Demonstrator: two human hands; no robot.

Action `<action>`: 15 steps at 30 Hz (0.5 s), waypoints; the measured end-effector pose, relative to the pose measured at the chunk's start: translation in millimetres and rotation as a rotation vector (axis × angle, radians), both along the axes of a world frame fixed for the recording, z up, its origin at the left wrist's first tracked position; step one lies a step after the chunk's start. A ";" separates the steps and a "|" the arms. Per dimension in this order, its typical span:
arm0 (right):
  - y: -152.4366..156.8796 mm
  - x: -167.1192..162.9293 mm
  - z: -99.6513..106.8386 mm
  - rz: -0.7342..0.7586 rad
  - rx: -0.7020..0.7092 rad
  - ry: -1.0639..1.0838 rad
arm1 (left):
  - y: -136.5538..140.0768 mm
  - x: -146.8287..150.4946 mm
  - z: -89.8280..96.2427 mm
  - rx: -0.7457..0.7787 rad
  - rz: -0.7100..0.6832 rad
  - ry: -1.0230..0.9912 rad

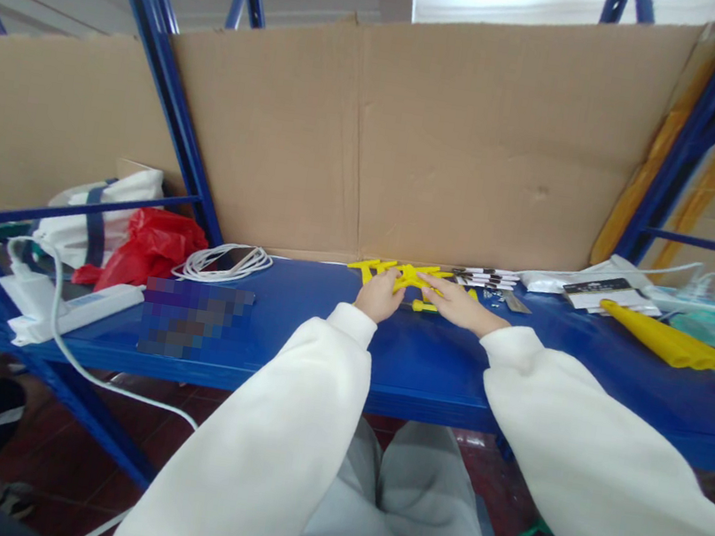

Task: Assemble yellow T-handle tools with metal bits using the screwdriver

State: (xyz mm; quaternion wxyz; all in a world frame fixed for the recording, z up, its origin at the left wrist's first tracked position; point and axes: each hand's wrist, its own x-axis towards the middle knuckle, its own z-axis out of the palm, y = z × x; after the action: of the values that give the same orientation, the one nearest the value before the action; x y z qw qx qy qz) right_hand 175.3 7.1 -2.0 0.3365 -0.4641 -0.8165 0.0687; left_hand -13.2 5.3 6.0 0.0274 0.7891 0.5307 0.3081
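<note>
Yellow pieces [411, 278] at the back of the blue bench [296, 321], near the cardboard panel [481, 161]. Left hand [380, 296] and right hand [450, 302] meet over them, fingers on yellow; can't tell if either grips. Yellow handle [424, 307] lies between the hands, nearer the wearer. Coiled white cable [224, 263] off left.

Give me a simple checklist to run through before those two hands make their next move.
1. Left hand at the yellow, branching, plastic-looking parts: ok.
2. Right hand at those parts too: ok.
3. Firmness of either grip: cannot tell; too small.
4. Right hand's surroundings free of loose bits: not ok; small, silvery, metal-looking pieces lie nearby.
5. Coiled, white, plastic-looking cable apart from both hands: ok.
</note>
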 end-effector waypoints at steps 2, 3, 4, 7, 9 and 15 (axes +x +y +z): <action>-3.1 -1.8 0.3 0.022 -0.026 -0.015 | 1.4 -0.4 -1.0 -0.008 0.012 -0.017; -3.9 -2.5 0.6 0.034 -0.042 -0.012 | 1.8 -0.4 -1.5 -0.012 0.019 -0.028; -3.9 -3.0 1.1 0.042 -0.058 -0.001 | 2.2 -0.4 -2.0 -0.014 0.022 -0.040; 1.7 1.2 4.5 0.030 -0.089 0.088 | 2.8 0.0 -3.0 -0.013 0.008 -0.073; 9.0 12.2 8.1 -0.033 -0.070 0.154 | 3.1 0.4 -3.1 -0.015 -0.009 -0.086; 27.9 91.2 5.5 -0.619 -0.059 0.033 | 2.5 1.1 -1.3 -0.047 -0.027 -0.068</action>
State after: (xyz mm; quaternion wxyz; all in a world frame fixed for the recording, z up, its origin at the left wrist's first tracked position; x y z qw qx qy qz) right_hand 266.4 35.0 3.5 0.3408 -0.6992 -0.6284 -0.0060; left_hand -12.1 7.9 4.7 0.0679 0.7845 0.5258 0.3218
